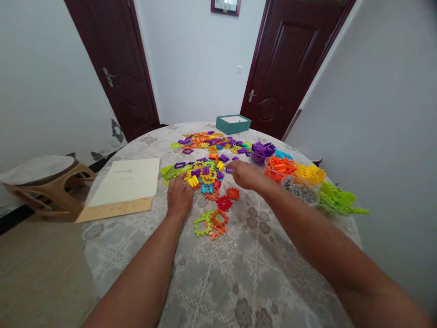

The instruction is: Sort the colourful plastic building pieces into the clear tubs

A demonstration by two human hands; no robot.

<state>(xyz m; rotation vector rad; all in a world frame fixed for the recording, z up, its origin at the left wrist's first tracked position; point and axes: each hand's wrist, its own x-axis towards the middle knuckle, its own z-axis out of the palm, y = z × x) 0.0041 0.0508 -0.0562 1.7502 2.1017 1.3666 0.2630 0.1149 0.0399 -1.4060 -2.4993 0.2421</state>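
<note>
A mixed heap of plastic building pieces (205, 171) lies at mid-table, in yellow, purple, green, blue and orange. My left hand (180, 193) rests at its near left edge, fingers forward and close to some yellow pieces (193, 181); nothing shows in its grasp. On the heap's right side, my right hand (246, 175) reaches in with its index finger stretched out, beside a yellow piece (220, 166) and a purple square frame (230, 170). Nearer me lie a red piece (224, 202), an orange square (232, 193), and green (202, 226) and orange frames (219, 219).
A second spread of pieces (211, 142) lies farther back, before a teal box (233, 124). Tubs of purple (262, 151), orange (280, 166), grey (300, 189) and green pieces (337, 197) line the right. A paper sheet (124, 180) lies left. A stool (48, 182) stands beyond the table.
</note>
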